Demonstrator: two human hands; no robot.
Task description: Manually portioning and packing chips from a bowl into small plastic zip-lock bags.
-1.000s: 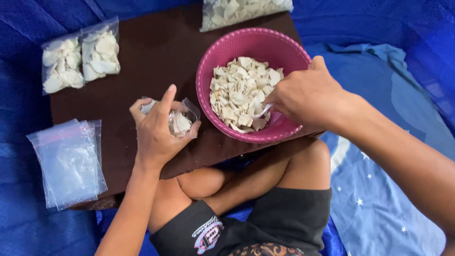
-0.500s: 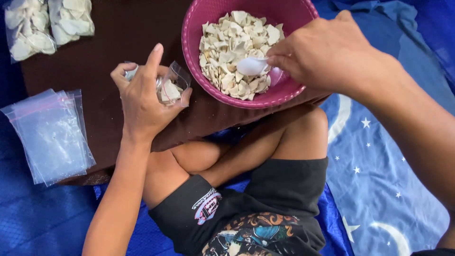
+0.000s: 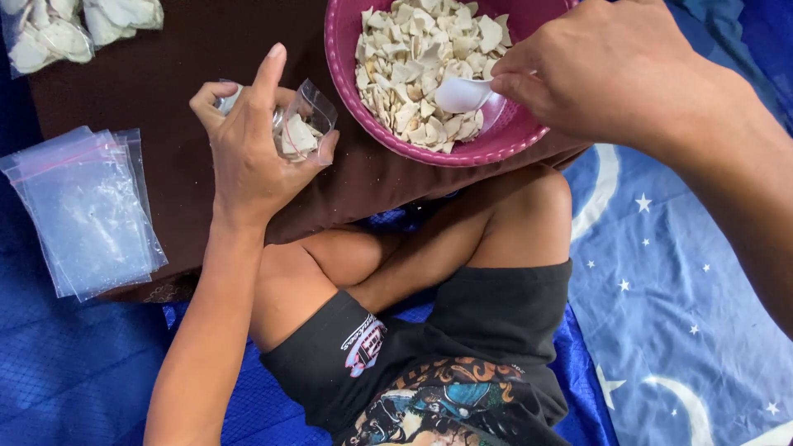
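Fingers of my left hand (image 3: pixel 248 153) are curled around a small clear bag (image 3: pixel 301 124), pinching its mouth open, with the index finger sticking straight up and the thumb pressing the bag's far corner. A few pale chips already sit inside it. I hold that bag just to the left of the pink bowl (image 3: pixel 351 78), close to its rim but not touching it, above the dark brown table (image 3: pixel 190 66).

My right hand (image 3: pixel 611 74) is closed on the handle of a white plastic spoon (image 3: pixel 464 95), thumb and first fingers clamped tight, and the spoon's scoop lies inside the bowl at its near right edge, resting on the heap of dried pale chips (image 3: pixel 417 58) that fills the bowl (whether the scoop is loaded I cannot tell, since it shows only its pale back).

Well left of the bowl, at the near left corner of the table, lies a flat stack of empty clear zip bags (image 3: pixel 83 206). Farther from me and left of the bowl, at the table's far edge, two filled bags (image 3: pixel 78 25) lie side by side. Below the bowl my crossed bare legs (image 3: pixel 396 256) tuck under the table's edge, on a blue cloth with white stars (image 3: pixel 669 281).
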